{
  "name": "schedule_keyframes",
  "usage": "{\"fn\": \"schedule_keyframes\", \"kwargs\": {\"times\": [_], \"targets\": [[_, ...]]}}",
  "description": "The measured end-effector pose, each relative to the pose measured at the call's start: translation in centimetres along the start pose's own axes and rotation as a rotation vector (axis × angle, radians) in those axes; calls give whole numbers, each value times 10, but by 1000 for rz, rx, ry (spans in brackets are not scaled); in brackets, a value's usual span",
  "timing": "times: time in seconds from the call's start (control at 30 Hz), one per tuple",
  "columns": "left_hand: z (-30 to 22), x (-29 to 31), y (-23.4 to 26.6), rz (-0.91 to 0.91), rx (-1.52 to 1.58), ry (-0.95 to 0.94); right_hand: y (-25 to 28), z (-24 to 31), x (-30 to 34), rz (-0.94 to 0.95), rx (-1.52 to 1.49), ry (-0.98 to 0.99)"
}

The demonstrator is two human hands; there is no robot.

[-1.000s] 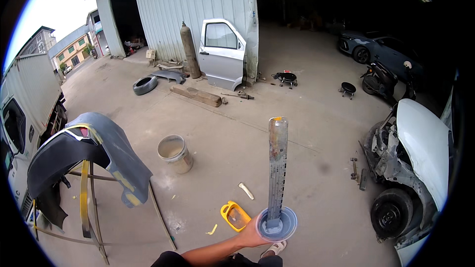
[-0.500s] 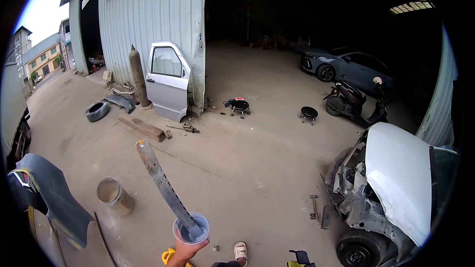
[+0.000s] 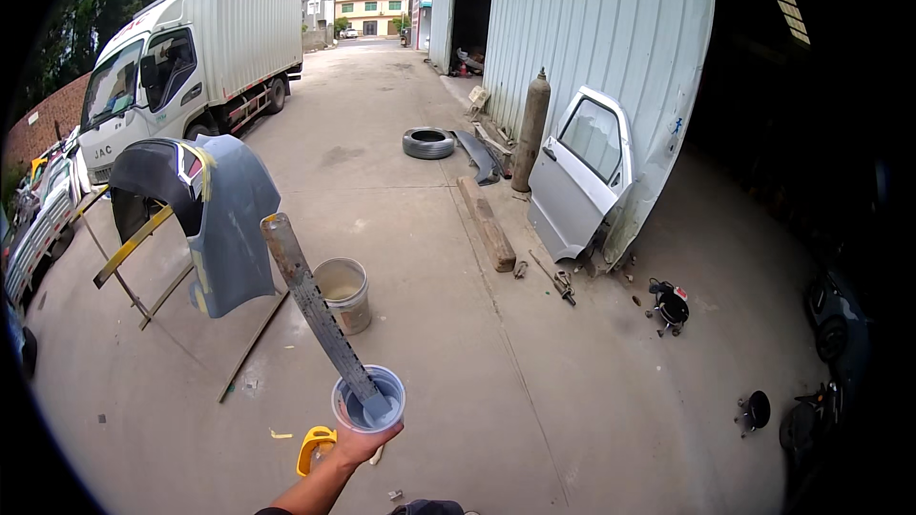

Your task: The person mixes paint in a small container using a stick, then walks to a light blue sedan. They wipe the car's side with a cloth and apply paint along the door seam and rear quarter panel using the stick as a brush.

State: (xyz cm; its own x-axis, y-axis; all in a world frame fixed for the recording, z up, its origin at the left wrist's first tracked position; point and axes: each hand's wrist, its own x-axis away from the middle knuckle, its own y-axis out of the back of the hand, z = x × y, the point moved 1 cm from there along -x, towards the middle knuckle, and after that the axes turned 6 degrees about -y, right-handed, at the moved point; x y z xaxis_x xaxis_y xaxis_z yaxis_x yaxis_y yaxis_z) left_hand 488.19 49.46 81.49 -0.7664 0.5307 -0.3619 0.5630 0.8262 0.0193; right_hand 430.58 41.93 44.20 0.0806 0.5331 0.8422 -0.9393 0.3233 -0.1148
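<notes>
My left hand point(image 3: 361, 443) is wrapped around a clear plastic cup point(image 3: 397, 408) from below, its forearm coming in at the lower edge. Blue-grey liquid, probably paint, coats the inside of the cup. A long flat metal strip point(image 3: 320, 319), worn and marked like a ruler, stands tilted in it, its upper end leaning left and its lower end covered in the liquid. My right hand is out of view. Beyond the cup, to the left, a grey-primed bumper point(image 3: 234, 229) rests on a stand point(image 3: 134, 246). A translucent bucket point(image 3: 343, 294) sits on the ground behind the strip.
A yellow plastic container point(image 3: 313, 448) lies just beside my forearm. Ahead are a wooden beam point(image 3: 485, 224), a tire point(image 3: 427, 143), a gas cylinder point(image 3: 531, 129) and a silver car door point(image 3: 577, 176) against a metal wall. A box truck point(image 3: 229, 48) stands at left, wheeled stools point(image 3: 670, 307) at right.
My view has swung left: the truck and whole bumper have come in, and the white damaged car has gone out. The cup and strip stay in my left hand; more forearm shows.
</notes>
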Motion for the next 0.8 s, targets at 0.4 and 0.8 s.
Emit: {"fn": "schedule_keyframes", "kwargs": {"times": [0.4, 0.8], "targets": [[129, -20, 93, -651, -220, 96, -567, 220, -61, 380, 938, 161], [250, -216, 212, -1254, -224, -83, -1133, 27, 57, 798, 1344, 116]]}}
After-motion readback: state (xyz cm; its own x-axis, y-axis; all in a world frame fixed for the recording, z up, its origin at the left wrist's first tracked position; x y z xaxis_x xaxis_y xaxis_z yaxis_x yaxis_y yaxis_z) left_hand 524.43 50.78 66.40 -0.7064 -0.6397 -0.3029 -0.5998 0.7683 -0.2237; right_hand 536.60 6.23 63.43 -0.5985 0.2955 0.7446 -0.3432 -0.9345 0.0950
